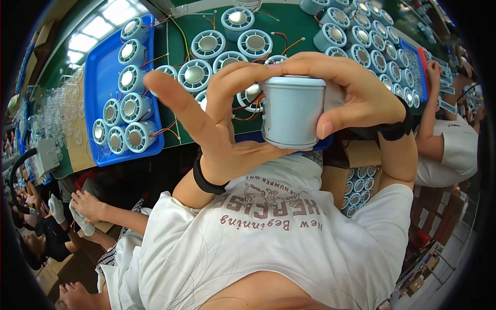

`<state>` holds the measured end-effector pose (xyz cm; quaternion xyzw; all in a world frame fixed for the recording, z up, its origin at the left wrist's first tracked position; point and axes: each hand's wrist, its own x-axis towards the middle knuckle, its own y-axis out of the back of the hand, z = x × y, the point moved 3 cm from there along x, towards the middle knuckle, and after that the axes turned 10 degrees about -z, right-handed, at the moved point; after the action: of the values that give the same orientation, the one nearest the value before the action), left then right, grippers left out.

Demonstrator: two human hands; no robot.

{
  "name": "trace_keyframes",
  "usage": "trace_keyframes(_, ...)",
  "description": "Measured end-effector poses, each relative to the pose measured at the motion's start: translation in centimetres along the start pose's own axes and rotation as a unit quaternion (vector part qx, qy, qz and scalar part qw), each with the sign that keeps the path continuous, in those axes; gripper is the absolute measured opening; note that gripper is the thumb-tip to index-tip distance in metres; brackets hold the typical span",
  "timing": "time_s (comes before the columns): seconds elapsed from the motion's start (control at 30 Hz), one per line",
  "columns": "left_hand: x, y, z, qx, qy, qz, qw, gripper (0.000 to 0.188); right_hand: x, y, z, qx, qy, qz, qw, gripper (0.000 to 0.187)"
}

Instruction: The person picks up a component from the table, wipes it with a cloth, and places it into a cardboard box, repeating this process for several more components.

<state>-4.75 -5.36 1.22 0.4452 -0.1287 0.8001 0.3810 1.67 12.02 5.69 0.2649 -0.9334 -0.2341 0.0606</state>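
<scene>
A smooth light blue plastic cylinder (293, 113) is held up close between my two hands, its side wall facing me and a rimmed edge on top. My left hand (214, 116) steadies it from the left, with fingers at its upper edge and under its base; one finger sticks out to the upper left. Around the right side curls my right hand (356, 90), its fingers over the top and its thumb against the wall. The cylinder's end faces are hidden. Behind it, similar light blue units (208, 44) with spoked rings, silver discs and thin coloured wires stand on the green table (173, 31).
On the left, a blue tray (95, 77) carries several such units. Many more units (361, 54) crowd the table's right. Clear plastic parts (59, 103) are heaped far left. A cardboard box (336, 178) of units stands below my right arm. Other people sit on both sides.
</scene>
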Motion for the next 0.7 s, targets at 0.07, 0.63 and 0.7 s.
trace_keyframes(0.07, -0.3, 0.4, 0.1, -0.023, -0.001, 0.014, 1.0, 0.126, -0.3, -0.3, -0.3, 0.163, 0.014, 0.092, 0.982, 0.069)
trace_keyframes(0.63, -0.4, -2.2, 1.4, -0.01, 0.032, -0.052, 0.998, 0.122, -8.9, -5.6, -7.7, -0.193, 0.017, 0.332, 0.923, 0.025)
trace_keyframes(0.7, -0.1, -3.2, 1.6, -0.043, 0.026, -0.044, 0.998, 0.119, -11.9, -7.1, -7.0, -0.161, -0.092, 0.454, 0.871, 0.027)
